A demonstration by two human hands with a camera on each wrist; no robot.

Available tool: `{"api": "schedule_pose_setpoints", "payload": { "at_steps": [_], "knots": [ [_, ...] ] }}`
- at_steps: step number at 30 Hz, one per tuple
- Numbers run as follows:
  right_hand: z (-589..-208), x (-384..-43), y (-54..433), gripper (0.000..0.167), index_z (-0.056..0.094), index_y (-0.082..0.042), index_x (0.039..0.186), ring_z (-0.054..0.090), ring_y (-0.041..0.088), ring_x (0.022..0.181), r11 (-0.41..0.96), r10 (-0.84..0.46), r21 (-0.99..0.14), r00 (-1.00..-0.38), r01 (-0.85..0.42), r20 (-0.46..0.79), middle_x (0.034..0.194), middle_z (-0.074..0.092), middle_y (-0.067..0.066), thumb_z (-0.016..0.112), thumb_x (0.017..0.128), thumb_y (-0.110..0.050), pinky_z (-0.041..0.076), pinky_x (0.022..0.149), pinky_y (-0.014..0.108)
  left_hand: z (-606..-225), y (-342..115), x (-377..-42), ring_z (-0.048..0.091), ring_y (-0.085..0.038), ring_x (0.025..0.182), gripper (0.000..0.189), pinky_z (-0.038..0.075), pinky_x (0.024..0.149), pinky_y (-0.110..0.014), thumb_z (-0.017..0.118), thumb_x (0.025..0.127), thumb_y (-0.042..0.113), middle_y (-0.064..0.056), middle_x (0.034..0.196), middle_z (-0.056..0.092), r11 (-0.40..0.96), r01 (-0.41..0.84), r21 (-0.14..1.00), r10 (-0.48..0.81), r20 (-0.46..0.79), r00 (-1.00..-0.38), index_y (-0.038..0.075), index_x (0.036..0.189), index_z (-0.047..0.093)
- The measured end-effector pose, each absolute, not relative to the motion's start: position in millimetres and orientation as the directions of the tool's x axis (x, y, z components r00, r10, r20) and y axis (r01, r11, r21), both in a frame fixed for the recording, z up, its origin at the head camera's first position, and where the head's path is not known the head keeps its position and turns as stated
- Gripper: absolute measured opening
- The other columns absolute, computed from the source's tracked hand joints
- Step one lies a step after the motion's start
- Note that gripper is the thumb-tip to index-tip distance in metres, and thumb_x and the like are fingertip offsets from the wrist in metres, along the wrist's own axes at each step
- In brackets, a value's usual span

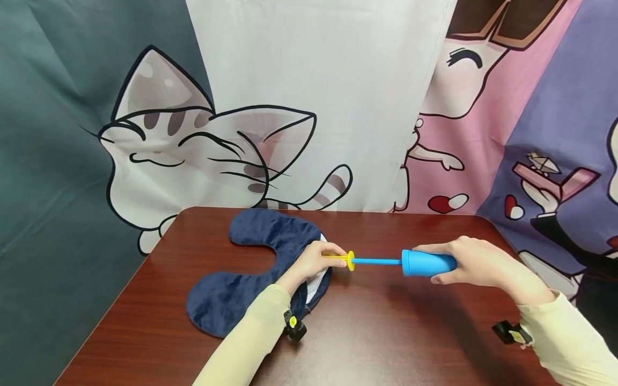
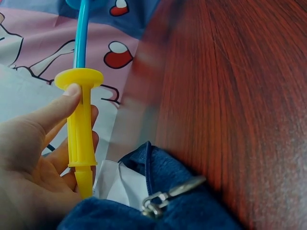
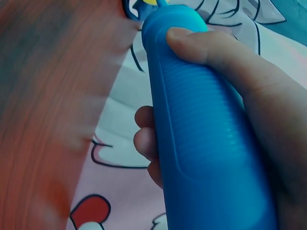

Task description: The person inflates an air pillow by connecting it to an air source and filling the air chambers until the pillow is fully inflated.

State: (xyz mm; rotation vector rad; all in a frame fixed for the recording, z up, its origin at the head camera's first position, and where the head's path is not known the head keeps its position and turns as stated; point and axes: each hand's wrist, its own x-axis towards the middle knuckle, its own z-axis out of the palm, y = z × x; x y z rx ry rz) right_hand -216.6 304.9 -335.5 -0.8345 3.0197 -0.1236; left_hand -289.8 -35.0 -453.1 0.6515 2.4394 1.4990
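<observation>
Between both hands stretches a hand pump point(image 1: 428, 263), its thin blue rod point(image 1: 377, 261) drawn out of the thick blue barrel. My left hand point(image 1: 316, 261) grips the yellow nozzle end point(image 2: 82, 124), thumb just below its round flange. Around the ribbed barrel point(image 3: 201, 120) curl the thumb and fingers of my right hand point(image 1: 475, 265). A navy U-shaped neck pillow cover point(image 1: 224, 300) lies flat under my left hand and wrist. Its outer edge is unzipped, showing white lining point(image 1: 316, 287); a metal zipper pull point(image 2: 187, 187) hangs there in the left wrist view.
The dark red-brown wooden table point(image 1: 376, 343) carries the pillow cover on its left half. Behind it hangs a cloth backdrop point(image 1: 328, 64) with cartoon cats, close against the table's far edge. Both sleeves point(image 1: 246, 338) have a small black device at the wrist.
</observation>
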Motion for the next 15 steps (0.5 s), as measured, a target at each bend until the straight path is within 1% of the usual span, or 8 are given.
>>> {"api": "schedule_pose_setpoints", "payload": {
  "at_steps": [2,5,9,15],
  "knots": [
    [-333,-215,310,0.065,0.062,-0.042,0.13,0.056,0.004,0.08,0.858,-0.507,-0.083,-0.862,-0.507,0.02,0.1,0.07,-0.013,0.078,0.071,-0.064,0.045,0.064,0.025,-453,-35,-290,0.063,-0.012,0.093,0.018,0.053,0.083,-0.026,0.076,0.087,0.022,-0.005,0.105,0.076,0.387,0.249,0.888,0.464,0.046,-0.885,0.014,0.103,0.076],
    [-329,-213,316,0.065,0.063,-0.041,0.13,0.055,0.005,0.08,0.863,-0.497,-0.093,-0.868,-0.496,0.015,0.101,0.07,-0.013,0.078,0.071,-0.065,0.045,0.064,0.025,-454,-36,-291,0.064,-0.015,0.094,0.02,0.053,0.082,-0.027,0.076,0.087,0.021,-0.008,0.105,0.075,0.374,0.234,0.897,0.459,0.04,-0.887,0.012,0.105,0.076],
    [-326,-212,322,0.066,0.062,-0.041,0.13,0.055,0.003,0.079,0.866,-0.492,-0.101,-0.871,-0.489,0.001,0.1,0.07,-0.014,0.076,0.071,-0.067,0.044,0.064,0.024,-455,-36,-291,0.065,-0.016,0.094,0.022,0.052,0.082,-0.026,0.075,0.087,0.019,-0.011,0.106,0.075,0.362,0.226,0.905,0.463,0.036,-0.886,0.009,0.107,0.075],
    [-331,-215,317,0.066,0.064,-0.036,0.13,0.057,0.003,0.08,0.849,-0.517,-0.125,-0.856,-0.513,0.006,0.102,0.071,-0.013,0.078,0.072,-0.064,0.047,0.064,0.023,-454,-35,-289,0.063,-0.012,0.092,0.02,0.052,0.082,-0.024,0.075,0.088,0.018,-0.01,0.106,0.075,0.342,0.221,0.913,0.477,0.034,-0.878,0.009,0.106,0.075]
  ]
}}
